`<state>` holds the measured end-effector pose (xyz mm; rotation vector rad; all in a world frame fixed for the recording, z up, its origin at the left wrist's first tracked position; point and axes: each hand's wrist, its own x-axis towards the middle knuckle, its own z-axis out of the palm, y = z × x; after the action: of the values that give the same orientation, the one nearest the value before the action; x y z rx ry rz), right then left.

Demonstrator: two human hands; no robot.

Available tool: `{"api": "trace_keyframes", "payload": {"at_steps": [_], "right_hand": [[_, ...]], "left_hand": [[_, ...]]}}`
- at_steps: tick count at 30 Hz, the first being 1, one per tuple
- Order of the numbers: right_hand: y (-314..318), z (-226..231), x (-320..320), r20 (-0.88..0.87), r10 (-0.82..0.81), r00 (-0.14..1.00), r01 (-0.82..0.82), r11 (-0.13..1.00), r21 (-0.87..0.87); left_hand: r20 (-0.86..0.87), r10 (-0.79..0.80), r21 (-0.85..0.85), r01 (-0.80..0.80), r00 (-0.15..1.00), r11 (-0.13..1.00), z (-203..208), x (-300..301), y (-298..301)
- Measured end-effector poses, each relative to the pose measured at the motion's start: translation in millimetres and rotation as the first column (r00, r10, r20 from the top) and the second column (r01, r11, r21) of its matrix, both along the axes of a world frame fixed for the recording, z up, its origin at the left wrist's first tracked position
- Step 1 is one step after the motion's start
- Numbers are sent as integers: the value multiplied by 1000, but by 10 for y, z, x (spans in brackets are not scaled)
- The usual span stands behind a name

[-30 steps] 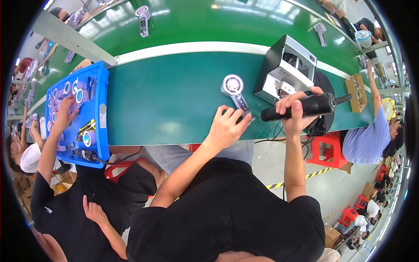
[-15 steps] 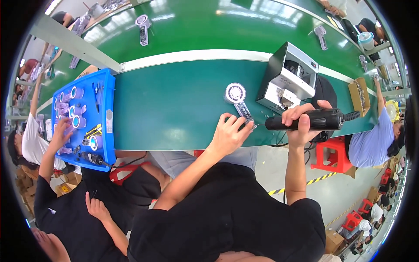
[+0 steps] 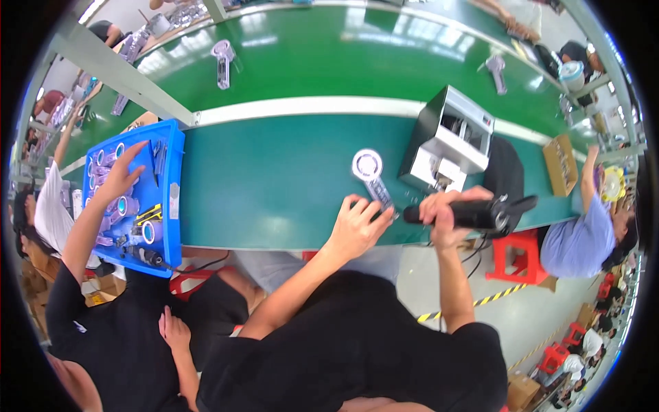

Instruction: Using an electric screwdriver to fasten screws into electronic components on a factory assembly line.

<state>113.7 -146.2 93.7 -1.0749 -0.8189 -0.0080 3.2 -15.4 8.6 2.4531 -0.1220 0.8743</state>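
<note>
My black driver (image 3: 473, 213) now lower, right hand (image 3: 445, 214) clenched round it; left hand (image 3: 357, 226) pinning the round-headed fan (image 3: 371, 177).

A long green conveyor belt (image 3: 274, 185) runs across the view, split by a white stripe (image 3: 309, 106) into a darker near lane and a brighter far lane. On the near lane a silver fan-like part with a round head and a handle (image 3: 371, 175) lies flat, just left of a grey and black box machine (image 3: 449, 141) standing on the belt. At the belt's left end a blue tray (image 3: 173, 178) holds small round parts. On the far lane lie two more grey parts, one (image 3: 223, 62) to the left and one (image 3: 496, 71) to the right. A cardboard box (image 3: 563, 165) sits at the right end.
</note>
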Motion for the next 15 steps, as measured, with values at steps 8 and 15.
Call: {"api": "trace_keyframes", "payload": {"at_steps": [8, 15], "right_hand": [[-13, -198, -39, 18, 138, 990, -139, 989, 54], [71, -165, -132, 25, 198, 980, -199, 980, 19]], "left_hand": [[-27, 24, 33, -23, 999, 999, -39, -138, 49], [63, 50, 23, -51, 997, 998, -76, -182, 93]]}}
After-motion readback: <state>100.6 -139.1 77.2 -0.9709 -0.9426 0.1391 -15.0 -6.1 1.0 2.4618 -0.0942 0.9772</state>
